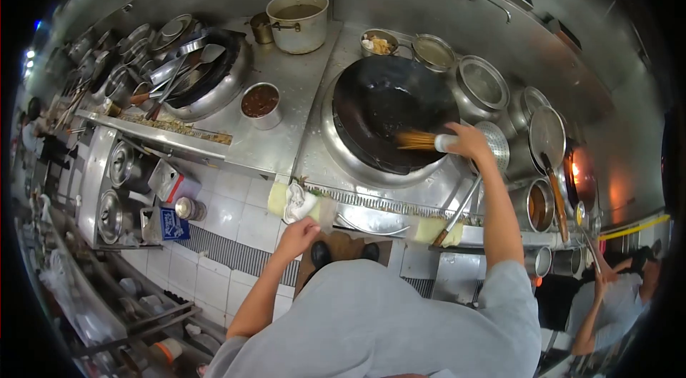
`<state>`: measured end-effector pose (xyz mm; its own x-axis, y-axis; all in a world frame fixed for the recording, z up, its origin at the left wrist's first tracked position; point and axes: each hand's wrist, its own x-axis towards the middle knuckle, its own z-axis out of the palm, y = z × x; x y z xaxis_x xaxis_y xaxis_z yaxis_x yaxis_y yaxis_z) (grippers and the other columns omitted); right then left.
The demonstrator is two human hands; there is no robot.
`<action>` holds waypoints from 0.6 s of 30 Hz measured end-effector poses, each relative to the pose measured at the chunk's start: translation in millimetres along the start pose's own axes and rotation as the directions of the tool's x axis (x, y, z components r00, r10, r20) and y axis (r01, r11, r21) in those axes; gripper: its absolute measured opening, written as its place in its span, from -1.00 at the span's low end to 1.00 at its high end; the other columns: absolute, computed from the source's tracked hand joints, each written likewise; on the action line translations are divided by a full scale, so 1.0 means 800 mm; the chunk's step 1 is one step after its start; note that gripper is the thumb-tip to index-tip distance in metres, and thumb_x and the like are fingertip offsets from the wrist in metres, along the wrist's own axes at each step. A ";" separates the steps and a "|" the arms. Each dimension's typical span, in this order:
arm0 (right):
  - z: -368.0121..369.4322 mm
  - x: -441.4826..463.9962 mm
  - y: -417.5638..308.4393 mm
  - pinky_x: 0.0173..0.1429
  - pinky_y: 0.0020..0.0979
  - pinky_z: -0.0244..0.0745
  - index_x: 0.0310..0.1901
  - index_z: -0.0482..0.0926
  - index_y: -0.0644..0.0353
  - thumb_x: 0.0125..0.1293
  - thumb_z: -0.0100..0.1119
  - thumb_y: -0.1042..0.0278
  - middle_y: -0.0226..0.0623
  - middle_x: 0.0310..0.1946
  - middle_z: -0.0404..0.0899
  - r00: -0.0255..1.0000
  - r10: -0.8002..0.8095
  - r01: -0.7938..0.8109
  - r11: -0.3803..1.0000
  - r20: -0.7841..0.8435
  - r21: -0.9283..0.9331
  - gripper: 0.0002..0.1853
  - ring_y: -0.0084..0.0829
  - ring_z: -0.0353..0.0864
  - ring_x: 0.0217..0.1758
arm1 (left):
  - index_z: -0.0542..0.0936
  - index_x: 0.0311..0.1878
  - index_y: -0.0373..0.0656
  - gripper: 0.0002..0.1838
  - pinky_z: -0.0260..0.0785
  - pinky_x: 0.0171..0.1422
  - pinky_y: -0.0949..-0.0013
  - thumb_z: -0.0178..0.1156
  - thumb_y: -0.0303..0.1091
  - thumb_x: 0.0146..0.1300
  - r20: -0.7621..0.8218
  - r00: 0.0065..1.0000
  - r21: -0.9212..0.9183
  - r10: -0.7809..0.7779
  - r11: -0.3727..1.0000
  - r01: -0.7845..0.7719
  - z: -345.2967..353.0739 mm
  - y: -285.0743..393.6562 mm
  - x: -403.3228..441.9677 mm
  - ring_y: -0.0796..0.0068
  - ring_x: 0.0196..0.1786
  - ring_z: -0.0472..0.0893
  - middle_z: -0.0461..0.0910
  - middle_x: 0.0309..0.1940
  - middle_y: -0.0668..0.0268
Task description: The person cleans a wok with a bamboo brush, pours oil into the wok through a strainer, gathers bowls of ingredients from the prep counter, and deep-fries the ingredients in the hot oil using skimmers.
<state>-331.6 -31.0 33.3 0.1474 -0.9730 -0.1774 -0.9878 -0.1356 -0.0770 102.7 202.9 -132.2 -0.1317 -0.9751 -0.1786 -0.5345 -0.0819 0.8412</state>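
Note:
My right hand (466, 142) is closed around the pale handle of a bamboo wok brush (420, 141). The bristles point left, over the near right side of a large black wok (389, 103), whose dark inside looks wet. My left hand (299, 236) hangs low in front of the counter edge, fingers curled in, with nothing visible in them. Just beyond it a crumpled white cloth (299, 201) lies on the edge over a yellowish pad. Close to my right forearm are a perforated strainer (493, 146) and a long-handled tool (459, 210) reaching the front edge.
A tall pot (299, 24) and a container of dark red sauce (261, 103) stand left of the wok. Ladles and spatulas fill a second wok (207, 56). Metal bowls (482, 83) line the right, where a flame (575, 167) burns. Another person (607, 299) works at far right.

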 end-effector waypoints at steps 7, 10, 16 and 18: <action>0.098 0.134 -0.068 0.11 -0.14 0.49 0.31 0.34 -0.06 -0.02 0.37 0.06 -0.04 -0.05 0.63 0.997 -0.075 0.070 0.989 0.032 0.132 -0.21 -0.09 0.63 -0.01 | 0.60 -0.19 -0.21 -0.84 0.46 -0.13 0.23 0.20 -0.33 0.25 0.009 0.977 0.151 0.214 0.965 -0.213 0.027 0.034 0.003 0.15 -0.27 0.62 0.63 -0.30 0.15; 0.085 0.106 0.013 -0.05 -0.19 0.58 0.33 0.34 -0.15 -0.05 0.40 0.09 -0.07 -0.06 0.64 0.936 -0.330 0.335 0.942 0.118 -0.023 -0.19 -0.03 0.68 -0.23 | 0.61 -0.19 -0.21 -0.85 0.46 -0.13 0.22 0.24 -0.39 0.20 -0.163 0.982 0.217 0.100 0.974 -0.063 0.007 -0.010 -0.058 0.14 -0.27 0.62 0.64 -0.32 0.14; -0.030 0.117 -0.028 -0.56 -0.36 0.52 0.28 0.44 -0.03 0.03 0.36 0.20 -0.23 -0.30 0.66 0.764 -0.268 0.071 0.939 0.586 0.337 -0.31 -0.44 0.65 -0.47 | 0.58 -0.27 -0.21 -0.92 0.42 -0.16 0.13 0.21 -0.45 0.18 -0.237 0.970 0.265 -0.048 0.958 0.112 -0.004 -0.040 -0.108 0.10 -0.27 0.59 0.58 -0.40 0.11; 0.017 0.161 -0.059 -0.61 -0.42 0.48 0.39 0.27 -0.07 0.14 0.29 0.11 -0.32 -0.40 0.62 0.809 -0.298 -0.044 0.829 0.506 0.558 -0.25 -0.50 0.57 -0.59 | 0.58 -0.25 -0.21 -0.90 0.42 -0.16 0.14 0.21 -0.43 0.19 -0.206 0.979 0.249 0.012 0.968 0.040 0.005 -0.027 -0.093 0.09 -0.27 0.59 0.58 -0.39 0.11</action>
<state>-265.2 -147.4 0.9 0.4391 -0.6526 -0.6176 -0.7967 0.0350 -0.6034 120.4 277.7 -139.5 0.0361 -0.9976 -0.0595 -0.7306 -0.0670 0.6795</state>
